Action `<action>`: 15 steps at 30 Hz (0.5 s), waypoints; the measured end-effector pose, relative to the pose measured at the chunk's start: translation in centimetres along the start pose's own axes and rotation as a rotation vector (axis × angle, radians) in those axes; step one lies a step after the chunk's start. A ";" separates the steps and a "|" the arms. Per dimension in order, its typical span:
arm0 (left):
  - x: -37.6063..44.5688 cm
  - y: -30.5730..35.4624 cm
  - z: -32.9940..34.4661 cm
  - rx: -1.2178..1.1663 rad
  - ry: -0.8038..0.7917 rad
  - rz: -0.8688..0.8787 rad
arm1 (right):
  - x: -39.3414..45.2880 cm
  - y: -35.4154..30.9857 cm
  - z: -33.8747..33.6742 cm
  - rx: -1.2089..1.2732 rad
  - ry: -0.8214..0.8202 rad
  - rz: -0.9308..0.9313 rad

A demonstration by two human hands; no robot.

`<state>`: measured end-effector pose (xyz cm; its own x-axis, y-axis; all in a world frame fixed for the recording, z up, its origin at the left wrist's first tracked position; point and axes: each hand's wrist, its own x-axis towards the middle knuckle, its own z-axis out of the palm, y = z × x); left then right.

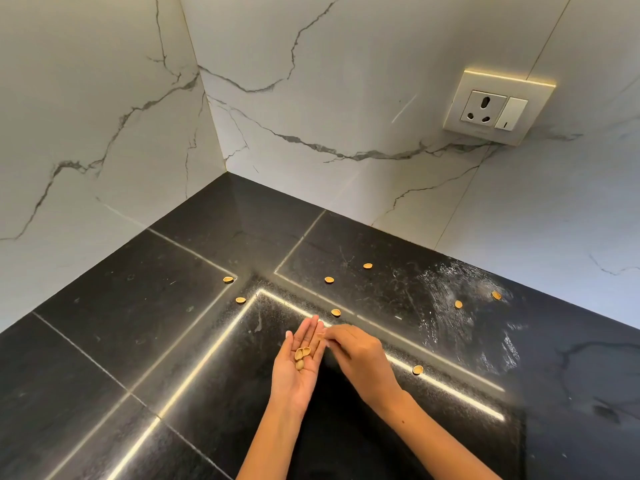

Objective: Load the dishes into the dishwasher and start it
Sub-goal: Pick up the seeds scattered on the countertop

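Over the dark counter (145, 323), left hand (299, 365) lies palm-up, fingers straight, cupping shells (301, 355). Right hand (360, 355) pinches one shell at the left fingertips. Nearest loose shell (335, 312) lies just far-right, nearer the right hand. No dishes or dishwasher visible.

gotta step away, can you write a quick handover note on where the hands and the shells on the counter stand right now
Left hand: open, palm up, three pistachio shells resting on it.
Right hand: fingertips pinched at the left hand's fingertips, apparently dropping in another shell; too small to be sure.
Loose shells on the black counter: eight, the nearest at the right, another just beyond the hands.
Done: a few shells gathered.
Left: collect the rest. No dishes or dishwasher are in view, so loading and starting it remain.
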<state>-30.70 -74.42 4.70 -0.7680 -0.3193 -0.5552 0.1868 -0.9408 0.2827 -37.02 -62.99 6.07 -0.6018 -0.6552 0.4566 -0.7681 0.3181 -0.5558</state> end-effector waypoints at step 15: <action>1.3 2.6 -0.7 -0.073 0.016 0.068 | 1.9 4.3 3.2 -0.203 -0.163 0.087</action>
<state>-30.78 -77.34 4.20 -0.7423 -0.3844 -0.5488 0.2832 -0.9223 0.2628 -40.74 -65.08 2.30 -0.6366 -0.7160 0.2866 -0.7533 0.4976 -0.4300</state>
